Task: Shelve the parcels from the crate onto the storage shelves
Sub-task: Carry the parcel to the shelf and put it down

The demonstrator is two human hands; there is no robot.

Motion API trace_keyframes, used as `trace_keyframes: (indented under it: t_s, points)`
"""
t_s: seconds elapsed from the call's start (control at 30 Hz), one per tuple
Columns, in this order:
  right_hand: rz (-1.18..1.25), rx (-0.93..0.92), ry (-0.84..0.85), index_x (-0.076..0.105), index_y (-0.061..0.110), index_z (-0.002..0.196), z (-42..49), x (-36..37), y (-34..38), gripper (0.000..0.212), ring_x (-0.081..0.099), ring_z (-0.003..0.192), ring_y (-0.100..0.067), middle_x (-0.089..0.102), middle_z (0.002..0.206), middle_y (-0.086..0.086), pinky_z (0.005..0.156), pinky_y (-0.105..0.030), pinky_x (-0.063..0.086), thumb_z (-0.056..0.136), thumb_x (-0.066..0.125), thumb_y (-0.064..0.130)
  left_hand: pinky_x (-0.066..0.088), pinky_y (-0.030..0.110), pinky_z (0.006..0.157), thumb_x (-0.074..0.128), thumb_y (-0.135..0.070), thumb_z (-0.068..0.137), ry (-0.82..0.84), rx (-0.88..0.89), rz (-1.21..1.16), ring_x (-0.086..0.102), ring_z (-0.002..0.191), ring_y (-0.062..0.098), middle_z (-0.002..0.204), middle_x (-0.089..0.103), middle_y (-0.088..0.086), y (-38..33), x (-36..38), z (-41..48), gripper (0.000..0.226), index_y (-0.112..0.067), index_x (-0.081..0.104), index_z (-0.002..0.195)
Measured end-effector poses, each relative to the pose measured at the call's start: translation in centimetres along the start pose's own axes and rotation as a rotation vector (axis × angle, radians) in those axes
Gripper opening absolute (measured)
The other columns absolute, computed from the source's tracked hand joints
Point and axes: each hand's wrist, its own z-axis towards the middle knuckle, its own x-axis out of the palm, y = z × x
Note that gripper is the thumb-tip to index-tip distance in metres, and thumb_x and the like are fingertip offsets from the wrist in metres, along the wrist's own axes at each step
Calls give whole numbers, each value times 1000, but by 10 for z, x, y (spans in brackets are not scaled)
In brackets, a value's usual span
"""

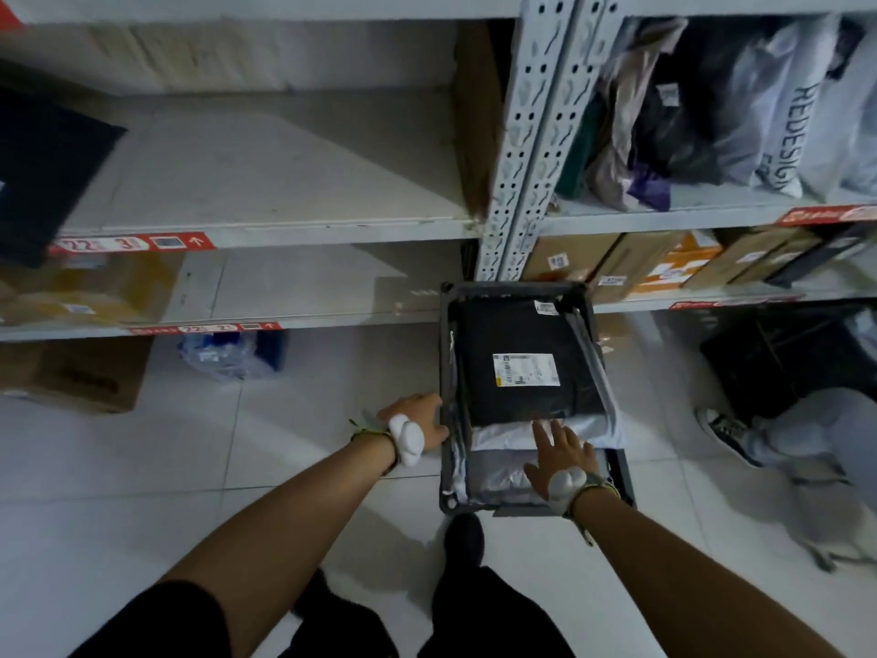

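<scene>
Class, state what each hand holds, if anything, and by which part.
The left hand grips the dark grey plastic crate by its left rim. The right hand holds nothing; its straight fingers rest on a pale grey plastic mailer parcel inside.

A white tiled floor (142,491) fills the lower view. At the left a brown cardboard box (71,372) stands on it, with a clear plastic-wrapped bundle (232,353) showing blue just beside. Red label strips (133,243) with white numerals run along the front edges of the shelves (265,227). At the right, another person's grey trouser leg (816,429) and patterned sneaker (723,432) rest on the tiles, near a dark box (759,363) too dim to make out.
</scene>
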Motion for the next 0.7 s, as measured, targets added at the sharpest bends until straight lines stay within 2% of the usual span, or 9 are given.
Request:
trace_keyframes:
  t_s: [0.07, 0.2, 0.3, 0.47, 0.57, 0.63, 0.67, 0.7]
  points:
    - [24, 13, 35, -2, 25, 159, 10, 6, -15, 78, 6, 153, -29, 1, 167, -6, 122, -50, 15, 99, 39, 54, 47, 35, 92, 55, -39, 96, 23, -41, -60, 58, 116, 33, 133, 59, 14, -20, 11, 11, 51, -10, 48, 136]
    - [7, 19, 43, -6, 24, 158, 35, 16, -26, 78, -3, 153, -29, -4, 166, -5, 123, -53, 6, 100, 33, 56, 44, 32, 93, 54, -36, 98, 75, -137, -117, 56, 119, 34, 133, 58, 16, -41, 28, 45, 46, -6, 52, 132]
    - [12, 23, 56, -7, 24, 158, 51, 30, -30, 77, -5, 153, -28, -7, 166, -3, 122, -54, 2, 100, 29, 58, 44, 31, 91, 50, -42, 99, 136, -211, -136, 58, 117, 33, 130, 60, 18, -50, 41, 71, 48, -2, 58, 125]
    - [147, 17, 145, -3, 26, 159, 66, 53, -38, 75, -3, 153, -26, -9, 166, 0, 121, -53, 4, 100, 34, 54, 37, 31, 106, 31, -54, 102, 273, -303, -150, 45, 135, 32, 150, 44, 17, -60, 56, 108, 67, -5, 41, 146]
    - [203, 8, 150, 0, 28, 159, 72, 58, -44, 76, -2, 153, -24, -9, 166, 3, 122, -51, 9, 99, 39, 53, 36, 35, 109, 21, -55, 104, 292, -355, -193, 43, 136, 34, 152, 39, 18, -66, 57, 120, 68, -8, 34, 151]
    - [238, 7, 152, 1, 30, 159, 74, 62, -46, 76, -1, 153, -23, -8, 166, 4, 122, -51, 11, 98, 41, 54, 42, 37, 105, 26, -60, 101, 290, -404, -302, 50, 130, 35, 147, 46, 19, -66, 59, 126, 72, -8, 35, 150]
    - [254, 7, 158, 2, 30, 159, 74, 62, -46, 76, -1, 153, -23, -7, 166, 5, 122, -50, 11, 98, 41, 54, 49, 37, 98, 33, -66, 97, 274, -480, -451, 58, 118, 34, 138, 56, 18, -66, 62, 129, 77, -8, 40, 147]
    - [266, 10, 168, 2, 31, 159, 75, 63, -47, 76, -1, 153, -23, -7, 166, 5, 122, -50, 12, 98, 42, 55, 55, 34, 83, 39, -67, 94, 256, -578, -641, 66, 98, 29, 121, 66, 15, -67, 63, 131, 76, -8, 46, 141]
